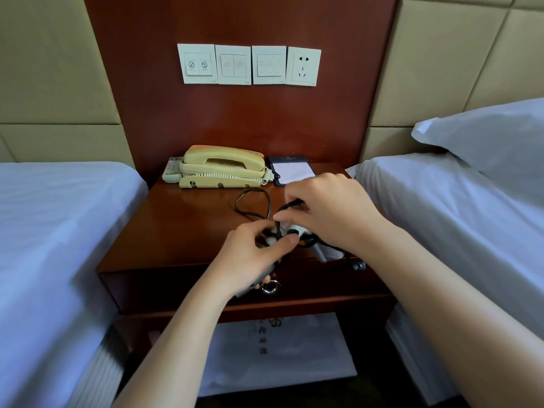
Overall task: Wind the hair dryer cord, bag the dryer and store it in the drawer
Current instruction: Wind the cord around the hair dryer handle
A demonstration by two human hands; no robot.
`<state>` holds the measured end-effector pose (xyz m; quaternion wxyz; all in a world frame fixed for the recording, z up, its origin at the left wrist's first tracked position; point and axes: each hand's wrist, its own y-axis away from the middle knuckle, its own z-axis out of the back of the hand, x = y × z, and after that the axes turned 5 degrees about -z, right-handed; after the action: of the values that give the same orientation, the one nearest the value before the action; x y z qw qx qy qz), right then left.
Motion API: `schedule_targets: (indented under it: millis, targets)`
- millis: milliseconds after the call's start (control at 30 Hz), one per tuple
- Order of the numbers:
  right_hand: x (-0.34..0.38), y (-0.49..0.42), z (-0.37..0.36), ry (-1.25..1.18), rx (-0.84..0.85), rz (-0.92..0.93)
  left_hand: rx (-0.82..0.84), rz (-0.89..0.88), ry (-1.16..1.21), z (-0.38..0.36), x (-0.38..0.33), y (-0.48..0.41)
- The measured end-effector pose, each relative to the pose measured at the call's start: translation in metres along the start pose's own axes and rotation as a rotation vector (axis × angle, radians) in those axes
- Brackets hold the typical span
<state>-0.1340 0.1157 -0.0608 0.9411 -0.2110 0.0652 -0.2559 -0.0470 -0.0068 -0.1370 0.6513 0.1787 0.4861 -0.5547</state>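
Over the front of the wooden nightstand [182, 228], my left hand [250, 257] grips the pale grey hair dryer [329, 252], which is mostly hidden behind both hands. My right hand [326, 210] pinches a strand of the black cord [253, 201] just above the dryer. A loop of that cord lies on the nightstand top behind the hands. The black plug [358, 265] hangs at the nightstand's front edge to the right. The drawer [182, 287] under the top is closed, and its round metal pull [270, 287] shows just below my left hand.
A beige telephone [220, 167], a remote control [172, 169] and a notepad [291, 172] stand at the back of the nightstand. Beds with white sheets flank it left [59, 231] and right [456, 216]. A white bag [279, 357] lies on the shelf below. Wall switches and a socket [303, 66] sit above.
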Motion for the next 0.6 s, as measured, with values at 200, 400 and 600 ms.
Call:
schedule_targets:
  millis: [200,400,600]
  targets:
    - [-0.001,0.006,0.005,0.042,0.016,-0.048,-0.020,0.046,-0.125,-0.005,0.000,0.001]
    - [0.010,0.010,0.000,-0.026,-0.037,-0.019,-0.027,0.108,0.009,-0.016,0.003,0.001]
    - [0.010,0.010,-0.008,-0.037,-0.029,-0.008,-0.114,0.198,0.413,-0.033,-0.007,0.003]
